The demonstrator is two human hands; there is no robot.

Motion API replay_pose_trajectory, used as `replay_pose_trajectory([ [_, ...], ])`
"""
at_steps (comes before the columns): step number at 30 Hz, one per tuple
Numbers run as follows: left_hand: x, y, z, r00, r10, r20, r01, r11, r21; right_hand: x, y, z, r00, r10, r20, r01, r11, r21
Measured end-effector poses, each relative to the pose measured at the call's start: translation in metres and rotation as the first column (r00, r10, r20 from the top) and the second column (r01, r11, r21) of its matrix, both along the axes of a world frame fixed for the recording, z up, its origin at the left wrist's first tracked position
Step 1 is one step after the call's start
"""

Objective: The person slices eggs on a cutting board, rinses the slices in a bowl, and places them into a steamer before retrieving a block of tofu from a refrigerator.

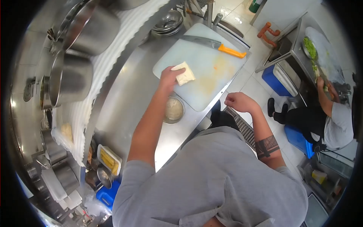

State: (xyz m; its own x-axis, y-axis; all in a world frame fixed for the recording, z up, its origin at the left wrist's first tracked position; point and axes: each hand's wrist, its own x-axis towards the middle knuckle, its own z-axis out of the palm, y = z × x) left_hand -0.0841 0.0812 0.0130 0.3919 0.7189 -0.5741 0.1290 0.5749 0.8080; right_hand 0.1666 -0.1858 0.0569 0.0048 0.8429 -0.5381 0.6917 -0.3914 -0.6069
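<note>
My left hand (168, 78) is closed on a pale cream block (185, 74), probably cheese, over the left part of a white cutting board (177, 51). A knife (230, 51) with an orange handle lies across the board's far side, its blade pointing left. Yellowish stains mark the board's right half. Close to my left wrist, a round metal bowl (174, 110) holds something pale that I cannot identify. My right hand (241, 102) hangs in the air off the counter's near edge, fingers curled in, with nothing visible in it.
Stacked metal bowls (168, 22) stand behind the board. Large steel pots (72, 77) sit on the shelf to the left. A white tray (109, 159) holds yellow pieces. At right, a co-worker (338, 121) handles greens (310, 48) at another counter. A blue-and-white cooler (278, 80) stands on the floor.
</note>
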Motion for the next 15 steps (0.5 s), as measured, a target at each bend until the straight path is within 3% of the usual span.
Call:
replay_pose_trajectory([
  [1,-0.003,0.001,0.005,0.996,-0.051,-0.078,0.054,0.998,0.038,0.008,0.002,-0.001,0.999,0.027,-0.018,-0.026,0.999,0.044],
  [4,-0.018,0.006,0.007,0.963,-0.11,-0.246,0.143,0.983,0.118,0.026,0.017,0.014,0.991,0.021,-0.132,-0.029,0.998,-0.06],
  [5,-0.025,0.005,0.007,0.964,-0.031,-0.266,0.082,0.98,0.184,0.033,0.019,0.003,0.988,0.107,-0.11,-0.1,0.993,0.065],
  [7,-0.035,-0.01,0.034,0.921,0.124,-0.371,0.028,0.926,0.377,0.043,0.035,0.004,0.978,0.168,-0.12,-0.166,0.986,0.025],
  [10,-0.077,-0.036,0.053,0.858,0.205,-0.471,0.065,0.866,0.496,0.051,0.055,-0.005,0.956,0.266,-0.121,-0.264,0.964,0.033],
  [13,-0.137,-0.082,0.044,0.828,0.118,-0.547,0.168,0.88,0.444,0.052,0.057,-0.014,0.95,0.283,-0.133,-0.276,0.959,0.071],
  [15,-0.135,-0.122,0.059,0.67,0.104,-0.735,0.227,0.914,0.336,0.047,0.053,-0.01,0.961,0.236,-0.143,-0.223,0.97,0.102],
])
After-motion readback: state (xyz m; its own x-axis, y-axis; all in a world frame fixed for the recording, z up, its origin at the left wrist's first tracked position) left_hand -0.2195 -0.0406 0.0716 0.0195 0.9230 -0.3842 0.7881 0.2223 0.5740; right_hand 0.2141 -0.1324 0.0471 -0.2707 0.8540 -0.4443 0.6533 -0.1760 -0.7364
